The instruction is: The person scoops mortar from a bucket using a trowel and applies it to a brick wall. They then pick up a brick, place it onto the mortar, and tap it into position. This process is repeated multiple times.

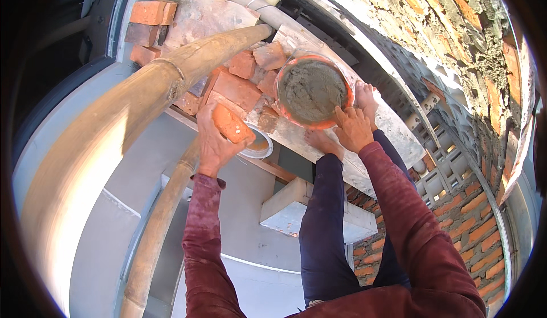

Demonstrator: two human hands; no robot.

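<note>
Clasps an orange brick (231, 123) in the left hand (215, 144), closed round its side, probably for a firm hold on rough clay; appears over the edge of a white bucket (257, 155). Reaches with the right hand (354, 127) to the near right rim of an orange tub (312, 125) of grey mortar (312, 87), curled inward, perhaps to steady it or grip a tool; cannot tell which. Stands with bare feet (325, 142) beside the tub on planks (399, 135), likely to keep everything within reach. Beyond, has loose bricks (238, 90) heaped between tub and bamboo pole (137, 93), seemingly for easy picking. Farther off, upper right, a mortar-smeared brick wall (456, 10).
</note>
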